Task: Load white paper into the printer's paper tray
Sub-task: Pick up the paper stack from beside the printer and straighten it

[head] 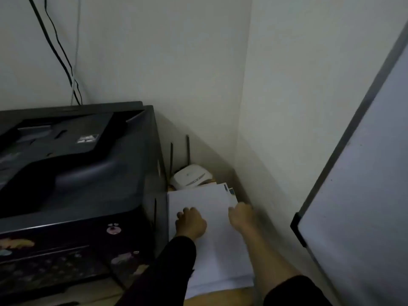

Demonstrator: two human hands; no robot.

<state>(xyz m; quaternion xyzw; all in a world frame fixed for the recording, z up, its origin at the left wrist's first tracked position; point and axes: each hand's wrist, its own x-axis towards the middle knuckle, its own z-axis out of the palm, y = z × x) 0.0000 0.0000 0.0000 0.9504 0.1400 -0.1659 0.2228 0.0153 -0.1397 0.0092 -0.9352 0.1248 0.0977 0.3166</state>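
**Whiteboard** (pixel 362 195): framed, tilted, well to the right of both grips and apart from them.

**Printer** (pixel 72 173): black, standing directly left of the left grip. Stickers show on its front panel. No sheet of the stack is in the machine.

**Paper** (pixel 212 244): a white stack lying flat under both grips, in the gap between the printer's right side and the wall (pixel 276 107). Its left edge runs close along the printer. Its near end lies on the worktop (pixel 231 293). A few sheets with blue print stick out at the far right corner, just beyond the right grip.

**Router** (pixel 192 176): white with two upright dark antennas, beyond both grips at the far end of the stack.

**Cables** (pixel 55 47): dark, running down the wall, far beyond the left grip and behind the printer.

**Right grip** (pixel 241 215): bare forearm. The hand is at the stack's right edge and holds it, thumb on the top sheet. The picture is blurred here.

**Left grip** (pixel 191 221): dark sleeve, knuckles up, fingers curled down onto the left part of the top sheet. Whether it pinches any sheet cannot be told.
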